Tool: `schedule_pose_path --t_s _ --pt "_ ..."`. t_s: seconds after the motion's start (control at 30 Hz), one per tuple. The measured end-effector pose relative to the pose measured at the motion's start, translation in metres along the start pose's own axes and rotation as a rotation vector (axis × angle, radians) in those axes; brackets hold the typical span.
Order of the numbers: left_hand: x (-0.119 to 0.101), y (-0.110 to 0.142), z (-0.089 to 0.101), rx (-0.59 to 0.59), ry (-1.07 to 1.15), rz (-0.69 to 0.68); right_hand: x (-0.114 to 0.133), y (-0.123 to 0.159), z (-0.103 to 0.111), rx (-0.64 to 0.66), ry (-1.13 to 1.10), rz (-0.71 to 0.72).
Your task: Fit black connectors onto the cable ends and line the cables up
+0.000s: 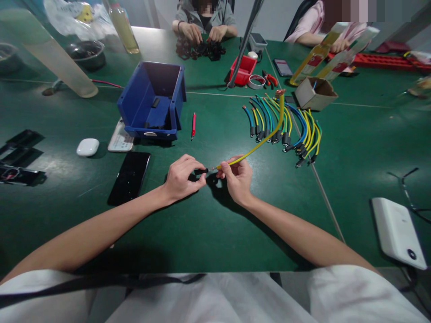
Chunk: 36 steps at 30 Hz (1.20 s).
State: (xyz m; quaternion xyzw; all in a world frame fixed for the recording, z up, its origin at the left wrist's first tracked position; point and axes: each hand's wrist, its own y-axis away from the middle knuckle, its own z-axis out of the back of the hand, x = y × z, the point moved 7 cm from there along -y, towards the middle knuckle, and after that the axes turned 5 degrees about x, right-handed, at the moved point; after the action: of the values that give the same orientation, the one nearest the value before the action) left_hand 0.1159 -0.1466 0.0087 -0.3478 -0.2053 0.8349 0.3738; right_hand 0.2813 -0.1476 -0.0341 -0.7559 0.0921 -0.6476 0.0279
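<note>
Wire (261, 143) in the right hand (239, 181), black sleeve (201, 171) in the left hand (183, 177), ends close together.
Left thumb and fingers pinch the sleeve; the right ones clamp the wire just behind its metal terminal (212, 169); whether terminal and sleeve touch, I cannot tell. Seen from the hands, the yellow length curves away between one and two o'clock, ending in bare copper (280, 92). Colored wires (305, 130) lie grouped at two, a red pen (193, 125) at eleven, a blue bin (161, 134) between ten and eleven, and a black phone (129, 178) at nine.
</note>
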Motion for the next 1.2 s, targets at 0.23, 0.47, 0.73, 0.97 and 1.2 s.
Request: schedule_pose_path --t_s 0.23,0.47,0.73,0.97,1.2 --pt "0.0013 0.0007 -0.001 0.007 -0.007 0.011 0.0007 0.0003 -0.0001 0.011 0.027 -0.002" --pt "-0.0017 0.0001 -0.0003 -0.022 0.0 -0.045 -0.0007 0.0008 0.0 0.03 0.03 0.02" --pt "-0.0026 -0.0014 0.0009 -0.03 -0.01 -0.043 -0.003 0.0008 0.0005 0.04 0.022 0.031" --pt "-0.0032 -0.0014 0.0009 -0.032 -0.006 -0.058 -0.0014 0.0005 -0.0003 0.042 0.036 0.025" --pt "-0.0027 -0.0012 0.0005 -0.024 -0.001 -0.054 -0.0013 0.0007 -0.0006 0.045 0.049 0.015"
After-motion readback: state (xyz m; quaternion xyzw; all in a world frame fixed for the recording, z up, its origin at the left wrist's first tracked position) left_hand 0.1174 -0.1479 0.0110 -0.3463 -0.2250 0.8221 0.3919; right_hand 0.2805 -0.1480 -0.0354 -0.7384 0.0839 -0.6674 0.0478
